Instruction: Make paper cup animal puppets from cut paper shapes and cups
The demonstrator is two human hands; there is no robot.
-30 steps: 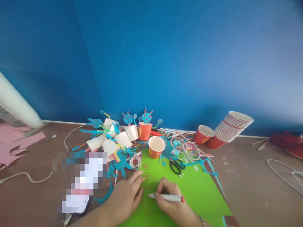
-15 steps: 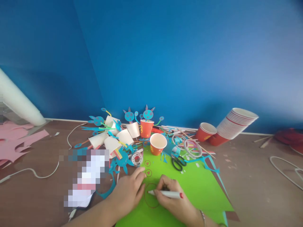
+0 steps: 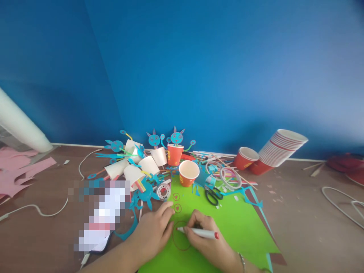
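My right hand [image 3: 203, 235] grips a white marker [image 3: 201, 232] with a red end, its tip touching the green paper [image 3: 236, 227] inside a large drawn circle [image 3: 182, 249]. Flat on the same sheet, left of the circle, lies my left hand [image 3: 156, 227] with its fingers stretched out. Two small circles [image 3: 177, 208] with red hearts in them are drawn above the large one. Black-handled scissors [image 3: 212, 197] lie on the paper beyond my right hand, and a roll of tape [image 3: 163, 192] rests by its left edge.
An open paper cup [image 3: 189, 173] stands at the sheet's far edge. Behind are blue paper figures [image 3: 176, 137], tipped white cups [image 3: 149, 165] and straws. A leaning cup stack [image 3: 281, 148] stands right, a blurred-out phone [image 3: 102, 220] lies left, and a blue wall [image 3: 199, 76] rises behind.
The whole view has shifted slightly. Both hands keep nearly the same places, and the marker tip stays in the upper left part of the large circle.
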